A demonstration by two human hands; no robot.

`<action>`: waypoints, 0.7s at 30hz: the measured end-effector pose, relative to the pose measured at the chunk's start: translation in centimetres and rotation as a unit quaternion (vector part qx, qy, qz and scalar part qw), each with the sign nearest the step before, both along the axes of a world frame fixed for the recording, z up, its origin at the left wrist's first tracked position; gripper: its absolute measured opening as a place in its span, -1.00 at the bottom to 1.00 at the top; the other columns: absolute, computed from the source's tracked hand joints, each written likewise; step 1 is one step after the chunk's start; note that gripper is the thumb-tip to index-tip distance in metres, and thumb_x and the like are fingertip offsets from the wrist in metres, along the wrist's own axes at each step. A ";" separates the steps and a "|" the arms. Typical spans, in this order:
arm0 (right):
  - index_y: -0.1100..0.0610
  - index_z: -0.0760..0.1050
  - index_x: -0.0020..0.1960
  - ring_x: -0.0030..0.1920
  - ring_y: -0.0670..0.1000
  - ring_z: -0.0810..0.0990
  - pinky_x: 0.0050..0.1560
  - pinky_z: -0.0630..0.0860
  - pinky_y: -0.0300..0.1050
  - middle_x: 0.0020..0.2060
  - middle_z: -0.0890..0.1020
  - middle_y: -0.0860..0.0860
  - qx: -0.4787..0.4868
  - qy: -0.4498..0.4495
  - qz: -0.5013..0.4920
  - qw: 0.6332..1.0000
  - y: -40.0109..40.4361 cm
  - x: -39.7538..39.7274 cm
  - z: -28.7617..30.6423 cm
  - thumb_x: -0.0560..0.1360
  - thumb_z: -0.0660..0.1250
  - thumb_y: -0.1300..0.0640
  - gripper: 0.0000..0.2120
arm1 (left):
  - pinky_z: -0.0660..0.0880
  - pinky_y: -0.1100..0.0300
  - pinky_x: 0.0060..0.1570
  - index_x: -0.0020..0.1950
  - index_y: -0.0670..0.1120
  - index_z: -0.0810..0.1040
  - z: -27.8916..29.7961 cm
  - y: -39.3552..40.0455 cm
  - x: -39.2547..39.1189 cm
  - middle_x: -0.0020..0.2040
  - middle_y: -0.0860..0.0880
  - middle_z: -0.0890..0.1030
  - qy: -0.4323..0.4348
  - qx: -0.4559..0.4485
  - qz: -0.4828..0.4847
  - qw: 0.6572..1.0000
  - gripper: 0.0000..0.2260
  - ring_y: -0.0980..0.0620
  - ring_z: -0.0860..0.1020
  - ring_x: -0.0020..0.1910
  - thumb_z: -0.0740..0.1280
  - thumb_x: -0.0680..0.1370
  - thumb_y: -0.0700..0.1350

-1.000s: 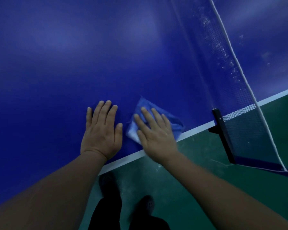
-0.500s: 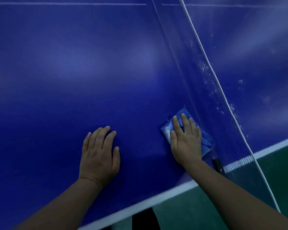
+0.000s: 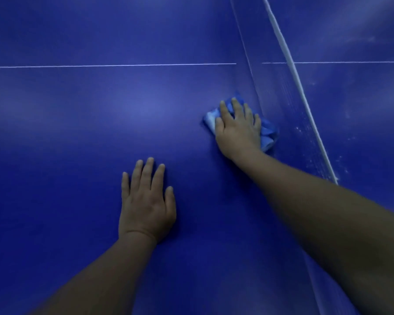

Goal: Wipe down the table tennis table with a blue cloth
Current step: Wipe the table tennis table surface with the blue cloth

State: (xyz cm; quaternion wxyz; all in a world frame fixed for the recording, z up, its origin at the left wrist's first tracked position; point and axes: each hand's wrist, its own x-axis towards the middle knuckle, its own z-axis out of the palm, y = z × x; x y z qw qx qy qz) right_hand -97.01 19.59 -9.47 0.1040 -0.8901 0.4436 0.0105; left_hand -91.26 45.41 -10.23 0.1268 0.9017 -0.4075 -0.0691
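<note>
Glossy blue table (image 3: 77, 137), crumpled blue cloth (image 3: 267, 135) under right hand (image 3: 238, 130)

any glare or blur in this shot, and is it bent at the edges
Head view: dim, blue-tinted light; soft glare patches on the table tennis table; the right forearm is smeared at the frame edge, while the right hand on the blue cloth stays fairly sharp; the net's white top band slightly bows, wide-angle distortion.

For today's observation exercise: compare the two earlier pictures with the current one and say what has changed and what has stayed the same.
The right hand has pushed the blue cloth along the net, away from the table's near edge toward the white centre line. Nothing was picked up or released. The left hand stays flat on the table, and the right hand still presses the cloth.
</note>
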 end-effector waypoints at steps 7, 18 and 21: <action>-0.01 0.32 0.54 0.53 0.20 0.25 0.46 0.17 0.28 0.55 0.29 0.06 -0.045 -0.028 0.105 0.993 8.8 -7.1 -0.8 0.62 0.04 -0.10 -0.49 | 0.03 -0.22 0.49 0.49 -0.14 0.39 0.0 -0.2 0.3 0.53 -0.15 0.33 -0.020 -0.006 -0.004 1.000 -0.47 -0.14 0.19 0.55 0.07 0.57 0.06; 0.06 0.10 0.61 0.61 0.15 -0.09 0.53 -0.15 0.27 0.62 0.02 -0.05 -0.041 -0.013 0.167 0.985 4.5 8.1 -0.7 0.65 -0.08 -0.10 -0.44 | 0.12 -0.30 0.44 0.43 -0.15 0.47 -0.5 -0.3 0.6 0.50 -0.20 0.36 -0.047 -0.022 -0.014 0.999 -0.46 -0.20 0.25 0.51 0.14 0.50 0.04; 0.04 0.14 0.60 0.60 0.14 0.02 0.52 -0.06 0.27 0.61 0.09 -0.07 -0.041 -0.018 0.189 0.981 2.6 14.3 -0.4 0.67 -0.03 -0.09 -0.46 | 0.10 -0.28 0.45 0.43 -0.15 0.47 -0.5 -0.2 0.5 0.52 -0.19 0.34 -0.047 -0.005 -0.017 0.999 -0.46 -0.19 0.24 0.52 0.14 0.50 0.04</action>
